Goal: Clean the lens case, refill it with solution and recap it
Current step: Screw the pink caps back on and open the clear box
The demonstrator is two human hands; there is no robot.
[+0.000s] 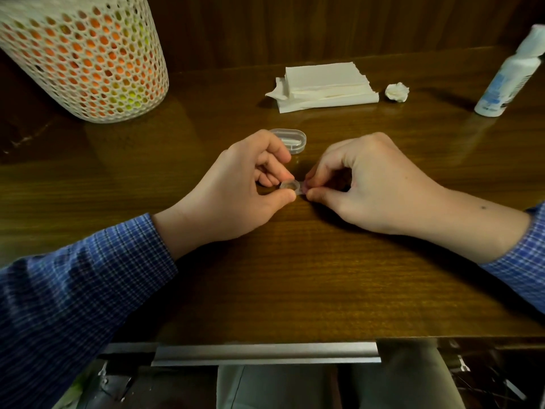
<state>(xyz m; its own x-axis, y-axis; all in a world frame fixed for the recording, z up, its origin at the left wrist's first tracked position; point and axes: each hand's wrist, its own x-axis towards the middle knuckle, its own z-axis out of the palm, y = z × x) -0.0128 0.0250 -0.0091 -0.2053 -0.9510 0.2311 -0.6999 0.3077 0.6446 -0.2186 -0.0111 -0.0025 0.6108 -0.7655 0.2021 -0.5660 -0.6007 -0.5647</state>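
While the small clear lens case [289, 186] lay low over the middle of the dark wooden table [295, 276], both hands held it between them. The left hand [236, 190] pinched its left well between thumb and curled fingers, and the right hand [365, 184] pinched the right end, which its fingertips hid; whether a cap sat there could not be told. Just behind the left hand's knuckles lay a clear oval plastic box [290, 140]. Farther back sat a stack of white tissues [324, 84], with a crumpled tissue ball [397, 91] just to its right. A white solution bottle [507, 75] stood at the far right, and a white mesh basket [85, 57] stood at the far left.
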